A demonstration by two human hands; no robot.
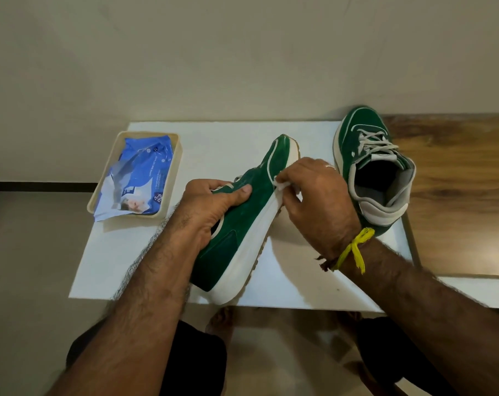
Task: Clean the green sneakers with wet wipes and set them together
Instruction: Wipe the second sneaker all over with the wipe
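White surface (157, 252): tray (174, 172) with wipe pack (137, 178) near the left edge. Right of it, left hand (211, 207) grips tilted sneaker (242, 224); right hand (314, 201) pinches a wipe (282, 185) against its sole. Second sneaker (371, 167) stands at the right edge. Wood floor (457, 181) beyond.

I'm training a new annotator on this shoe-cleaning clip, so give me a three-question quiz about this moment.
1. True or false: the left hand grips the tilted green sneaker.
2. What does the right hand press on that sneaker's sole edge?
A sponge
B wet wipe
C brush
3. Where does the blue wipes pack lie?

Key:
1. True.
2. B.
3. In the beige tray, on the white board, left of the sneakers; the second sneaker stands at right.
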